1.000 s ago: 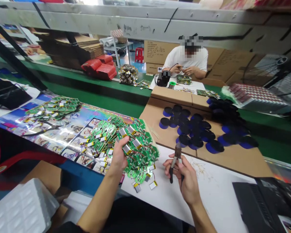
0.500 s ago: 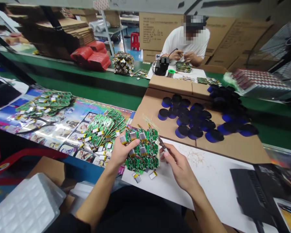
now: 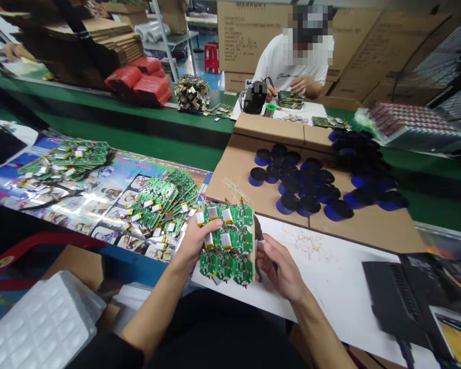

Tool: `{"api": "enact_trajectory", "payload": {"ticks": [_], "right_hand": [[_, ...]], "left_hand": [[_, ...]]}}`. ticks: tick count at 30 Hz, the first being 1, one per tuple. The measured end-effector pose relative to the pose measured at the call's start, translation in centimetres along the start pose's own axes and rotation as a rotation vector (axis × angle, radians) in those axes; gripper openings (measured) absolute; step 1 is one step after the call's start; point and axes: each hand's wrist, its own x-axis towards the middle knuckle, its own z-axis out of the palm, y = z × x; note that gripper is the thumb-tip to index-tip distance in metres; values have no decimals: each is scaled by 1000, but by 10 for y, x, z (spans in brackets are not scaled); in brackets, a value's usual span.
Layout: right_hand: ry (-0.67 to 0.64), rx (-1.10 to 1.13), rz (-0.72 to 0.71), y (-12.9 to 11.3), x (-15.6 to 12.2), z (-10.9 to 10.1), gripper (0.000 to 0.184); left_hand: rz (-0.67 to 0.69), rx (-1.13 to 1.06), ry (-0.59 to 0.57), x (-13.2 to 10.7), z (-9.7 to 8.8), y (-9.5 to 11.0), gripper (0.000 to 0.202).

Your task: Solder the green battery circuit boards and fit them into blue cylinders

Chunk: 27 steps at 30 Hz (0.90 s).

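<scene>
My left hand grips the left edge of a green circuit board panel, its thumb lying over the top. Small silver battery cells with yellow ends and thin red wires sit on the panel's upper and left parts. At the panel's right edge, my right hand is closed round a slim dark tool; its exact kind is unclear, and the panel's edge partly hides it. Left of my left hand lies a heap of similar circuit boards with cells attached.
Black-and-blue round parts stand on a cardboard sheet ahead. Wire scraps litter the white work surface. Black-handled pliers and more boards lie left. A co-worker sits opposite. A black box stands right.
The panel has tilted, showing its lower row of boards more fully, and loose cells below it are now mostly covered. My right hand has moved slightly down along the panel's right edge.
</scene>
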Motion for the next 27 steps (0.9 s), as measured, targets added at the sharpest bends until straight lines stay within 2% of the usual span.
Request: {"api": "enact_trajectory", "payload": {"ticks": [5, 8, 11, 15, 17, 23, 27], "right_hand": [[98, -527, -32, -12, -9, -9, 39], [112, -668, 3, -12, -16, -12, 40], [92, -560, 34, -5, -19, -10, 37], [-62, -52, 88, 8, -15, -5, 37], [-75, 17, 75, 11, -13, -4, 37], [89, -589, 31, 1, -22, -15, 39], [101, -783, 66, 7, -30, -17, 44]], "left_hand": [[128, 90, 87, 4, -8, 7, 38], [167, 127, 108, 5, -14, 10, 36], [152, 137, 114, 4, -14, 8, 35], [42, 15, 75, 3, -5, 0, 36], [4, -28, 55, 3, -1, -2, 37], [118, 66, 156, 11, -11, 2, 37], [114, 50, 188, 12, -12, 7, 41]]}}
